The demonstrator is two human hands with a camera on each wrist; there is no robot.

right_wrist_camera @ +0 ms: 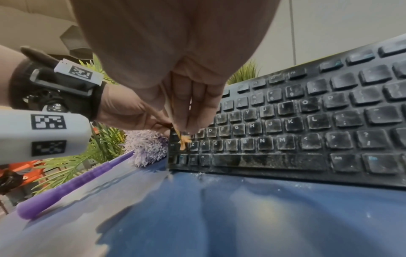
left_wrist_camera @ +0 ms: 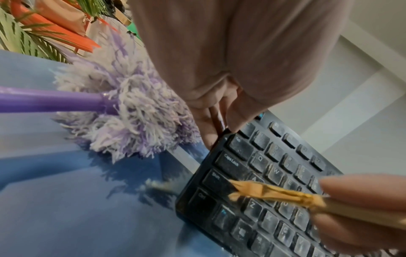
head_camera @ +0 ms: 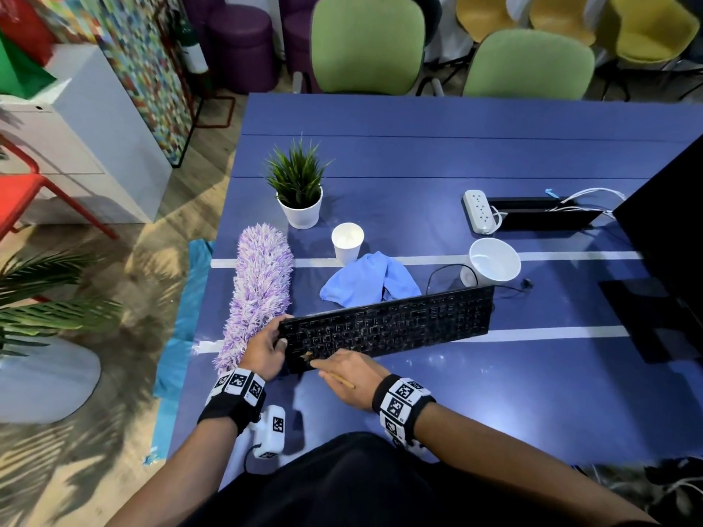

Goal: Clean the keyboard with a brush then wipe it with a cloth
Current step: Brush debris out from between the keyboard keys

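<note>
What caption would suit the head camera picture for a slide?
Left hand steadies a dusty keyboard while the right hand sweeps a small brush over its corner keys.

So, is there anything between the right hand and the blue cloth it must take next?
Yes. The keyboard lies across the way: the right hand is at its near edge, and the blue cloth lies just behind its far edge.
</note>
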